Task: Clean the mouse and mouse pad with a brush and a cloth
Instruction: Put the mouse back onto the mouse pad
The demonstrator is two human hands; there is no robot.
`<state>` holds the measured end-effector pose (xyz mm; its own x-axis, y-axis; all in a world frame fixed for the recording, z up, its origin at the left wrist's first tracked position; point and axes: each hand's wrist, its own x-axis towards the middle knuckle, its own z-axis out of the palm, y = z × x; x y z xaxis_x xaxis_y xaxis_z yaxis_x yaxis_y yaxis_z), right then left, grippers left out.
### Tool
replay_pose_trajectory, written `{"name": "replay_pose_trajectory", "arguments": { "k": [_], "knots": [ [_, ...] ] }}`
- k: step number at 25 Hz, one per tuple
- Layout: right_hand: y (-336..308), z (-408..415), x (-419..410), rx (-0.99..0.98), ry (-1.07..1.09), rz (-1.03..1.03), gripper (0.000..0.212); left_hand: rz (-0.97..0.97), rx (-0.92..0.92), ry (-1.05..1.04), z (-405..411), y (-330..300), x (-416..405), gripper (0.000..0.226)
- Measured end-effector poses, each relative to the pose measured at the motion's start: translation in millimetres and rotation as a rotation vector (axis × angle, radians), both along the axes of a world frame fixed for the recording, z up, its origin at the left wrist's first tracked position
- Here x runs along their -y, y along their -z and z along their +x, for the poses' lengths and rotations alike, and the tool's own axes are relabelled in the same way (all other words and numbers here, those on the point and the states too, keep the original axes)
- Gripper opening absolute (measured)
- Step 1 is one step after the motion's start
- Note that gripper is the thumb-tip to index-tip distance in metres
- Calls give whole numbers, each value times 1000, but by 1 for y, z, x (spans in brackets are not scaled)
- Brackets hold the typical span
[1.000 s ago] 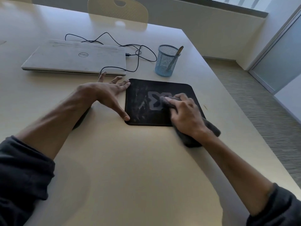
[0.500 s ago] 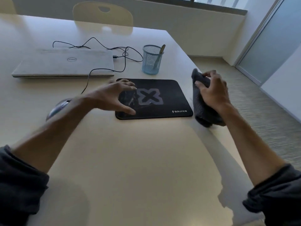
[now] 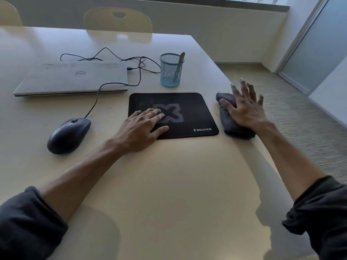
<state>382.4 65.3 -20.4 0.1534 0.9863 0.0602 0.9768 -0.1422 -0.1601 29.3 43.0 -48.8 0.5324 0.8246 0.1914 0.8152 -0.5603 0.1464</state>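
The left hand lies flat on the near left part of the black mouse pad, its fingers straight and close together over the grey X printed in the middle, the thumb stretched along the pad's near edge; it holds nothing. The right hand is over the dark grey cloth, fingers spread wide and straight, with the heel of the palm on the cloth's near end and the fingertips lifted past its far end, so it presses rather than grips. The cloth lies bunched on the table just beside the pad's right edge, close to the table's right side. The black mouse sits on the table left of the pad, well clear of both hands, and its cable runs back toward a closed silver laptop lying behind it. A blue mesh cup stands just behind the pad's far edge, and the brush leans inside it with its pale handle sticking up over the rim. Two pale chairs are pushed up at the far side of the table, and both forearms are bare with dark sleeves pushed up.
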Motion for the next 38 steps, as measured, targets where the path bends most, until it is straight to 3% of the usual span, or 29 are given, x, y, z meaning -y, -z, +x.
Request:
{"name": "replay_pose_trajectory", "arguments": {
  "k": [9, 13, 16, 21, 25, 30, 34, 38],
  "knots": [
    [11, -10, 6, -34, -19, -50, 80, 18, -6, -14, 0, -3, 6, 68],
    [-4, -36, 14, 75, -115, 304, 66, 59, 10, -67, 2, -5, 19, 67],
    [-15, -86, 29, -217, -357, 455, 50, 104, 31, -129, -2, -8, 30, 63],
    [-15, -186, 57, -509, -640, 332, 30, 258, 141, -350, -43, -24, 47, 52],
    [-6, -258, 69, -592, -722, 234, 36, 303, 226, -590, -98, -29, 59, 43],
    [1, -322, 76, -600, -682, 107, 57, 271, 284, -806, -152, -23, 78, 45],
    [3, -347, 77, -677, -562, 67, 45, 68, 443, -785, -169, -18, 76, 44],
    [5, -360, 79, -702, -511, 44, 32, 28, 554, -736, -161, -16, 76, 34]
  ]
}}
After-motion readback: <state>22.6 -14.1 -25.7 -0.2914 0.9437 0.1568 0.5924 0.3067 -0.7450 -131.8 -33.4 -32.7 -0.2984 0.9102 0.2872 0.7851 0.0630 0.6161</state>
